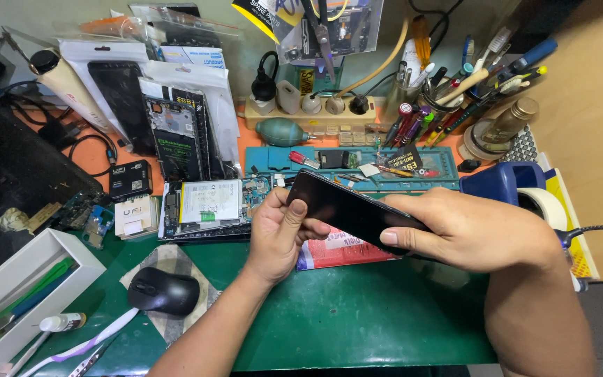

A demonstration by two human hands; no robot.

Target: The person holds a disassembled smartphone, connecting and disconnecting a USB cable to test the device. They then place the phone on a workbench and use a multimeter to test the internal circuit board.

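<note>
Both my hands hold a black smartphone (347, 208) tilted above the green mat (357, 321), screen side up. My left hand (278, 234) grips its left end, thumb on the glass. My right hand (472, 229) covers its right end, thumb pressed along the near edge. Under the phone lies a red and white packet (336, 251). An opened phone body with a white battery (211, 204) lies just left of my left hand.
A black mouse (163, 290) sits on a cloth at front left, beside a white tray (15, 293) of tools. A teal repair mat (357, 164) with small parts, a power strip (315, 112), a pen cup (448, 91) and tape rolls (542, 202) crowd the back and right.
</note>
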